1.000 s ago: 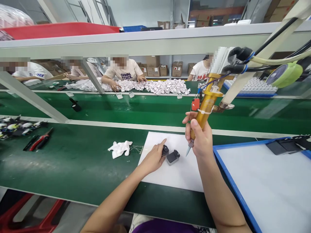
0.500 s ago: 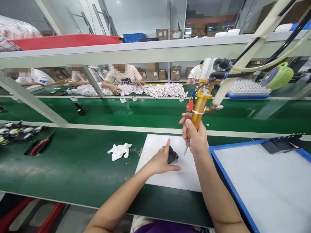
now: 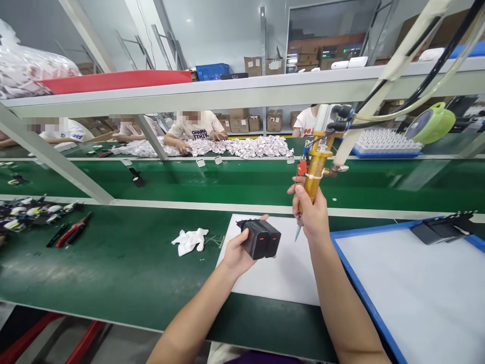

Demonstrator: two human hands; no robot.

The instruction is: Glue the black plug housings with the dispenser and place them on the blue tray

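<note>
My left hand (image 3: 238,253) is closed around a pair of black plastic housings (image 3: 261,238), side by side, each with a small red mark on its near face. They are tilted above a white sheet (image 3: 280,283) on the green bench. My right hand (image 3: 312,210) grips a yellow dispensing gun (image 3: 316,172) with a red switch block. Its pale tapered nozzle (image 3: 298,232) points down at the sheet, apart from the housings. A crumpled white cloth (image 3: 188,241) lies to the left of the sheet.
A blue-rimmed tray (image 3: 364,278) on the right holds black housings (image 3: 439,228). Pliers (image 3: 71,230) and a pile of small parts (image 3: 30,215) lie at left. Beyond the green conveyor (image 3: 227,182), co-workers sit by heaped white pieces (image 3: 242,146). Hoses (image 3: 420,101) hang at upper right.
My left hand has gone from open beside a black part on the sheet to holding the black housings raised and turned. The dispensing gun stays in my right hand. The whole view has shifted slightly.
</note>
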